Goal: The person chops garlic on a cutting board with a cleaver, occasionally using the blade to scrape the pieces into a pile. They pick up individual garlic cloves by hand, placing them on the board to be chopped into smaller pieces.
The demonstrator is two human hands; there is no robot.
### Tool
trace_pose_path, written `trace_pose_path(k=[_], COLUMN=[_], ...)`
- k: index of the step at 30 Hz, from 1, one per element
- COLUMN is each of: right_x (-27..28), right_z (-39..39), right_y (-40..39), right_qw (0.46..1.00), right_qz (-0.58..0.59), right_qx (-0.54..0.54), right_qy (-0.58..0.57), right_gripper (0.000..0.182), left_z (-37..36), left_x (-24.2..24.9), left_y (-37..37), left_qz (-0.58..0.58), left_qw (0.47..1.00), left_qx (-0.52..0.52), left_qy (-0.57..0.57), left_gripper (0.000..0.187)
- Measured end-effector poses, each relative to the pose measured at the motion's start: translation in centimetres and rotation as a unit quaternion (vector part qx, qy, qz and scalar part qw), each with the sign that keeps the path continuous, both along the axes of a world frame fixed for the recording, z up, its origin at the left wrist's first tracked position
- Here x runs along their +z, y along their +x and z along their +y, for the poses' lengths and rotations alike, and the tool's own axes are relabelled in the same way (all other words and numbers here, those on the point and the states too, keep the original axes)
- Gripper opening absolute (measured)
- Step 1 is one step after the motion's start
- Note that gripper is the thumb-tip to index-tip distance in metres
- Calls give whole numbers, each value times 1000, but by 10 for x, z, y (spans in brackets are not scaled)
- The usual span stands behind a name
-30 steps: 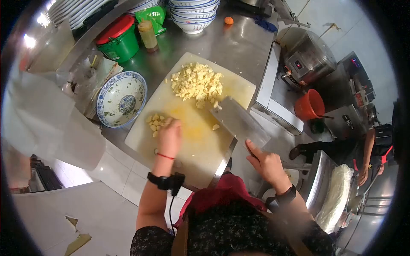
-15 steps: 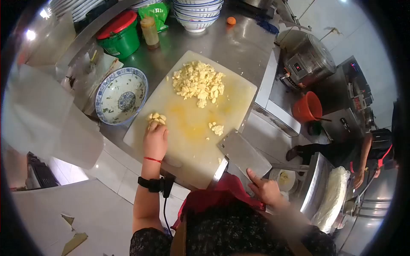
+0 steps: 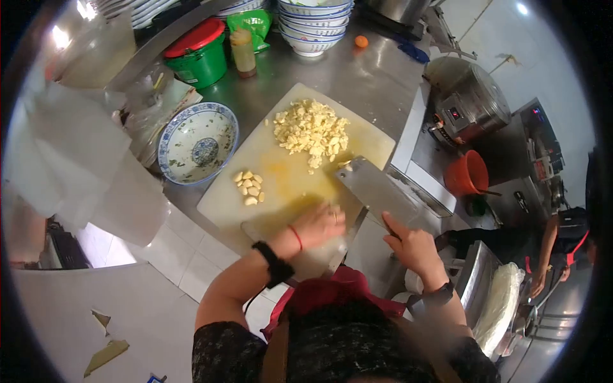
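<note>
My right hand [image 3: 418, 254] grips a cleaver [image 3: 380, 191], its index finger stretched along the blade. The blade's far end lies over the right edge of the white cutting board [image 3: 367, 137], with a few garlic bits [image 3: 345, 165] at its corner. My left hand [image 3: 321, 226] rests low on the board near its front right edge, fingers bent down and together; whatever is under them is hidden. To its upper left sits a small group of whole peeled garlic cloves [image 3: 249, 187]. A larger heap of crushed garlic [image 3: 311, 131] covers the board's far part.
A blue-and-white bowl [image 3: 198, 143] stands left of the board. Behind are a green tub with red lid [image 3: 203, 60], a sauce bottle [image 3: 243, 54], stacked bowls [image 3: 311, 29] and a small orange fruit [image 3: 361, 41]. Another person's arm [image 3: 544, 255] shows at right, beyond a red bucket [image 3: 465, 173].
My left hand has left the garlic cloves and moved right, to the board's front right part. The cleaver has shifted up and right relative to the board's edge; the small crushed portion there was pushed farther back.
</note>
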State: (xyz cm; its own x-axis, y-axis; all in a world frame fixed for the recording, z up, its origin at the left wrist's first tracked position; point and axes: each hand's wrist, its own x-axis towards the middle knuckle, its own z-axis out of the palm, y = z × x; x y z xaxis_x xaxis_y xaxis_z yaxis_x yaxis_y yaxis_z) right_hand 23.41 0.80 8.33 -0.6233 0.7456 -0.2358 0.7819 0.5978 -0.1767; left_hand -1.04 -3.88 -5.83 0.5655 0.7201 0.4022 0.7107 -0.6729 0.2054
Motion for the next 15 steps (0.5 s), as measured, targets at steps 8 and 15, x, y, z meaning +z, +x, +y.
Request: trace_pose_path(k=[8,15], right_x=[10,14], right_z=[12,13], right_y=[-10,0], right_qw=[999,996], right_qz=[26,74], right_qx=[10,21], right_qy=[37,50], right_gripper=[51,50], left_z=[65,55], left_x=[70,56], left_y=[-52,-80], left_qz=[-140,-4], left_qw=[943,942], left_qx=[295,336], left_qy=[-57,-9], left_gripper=[18,40])
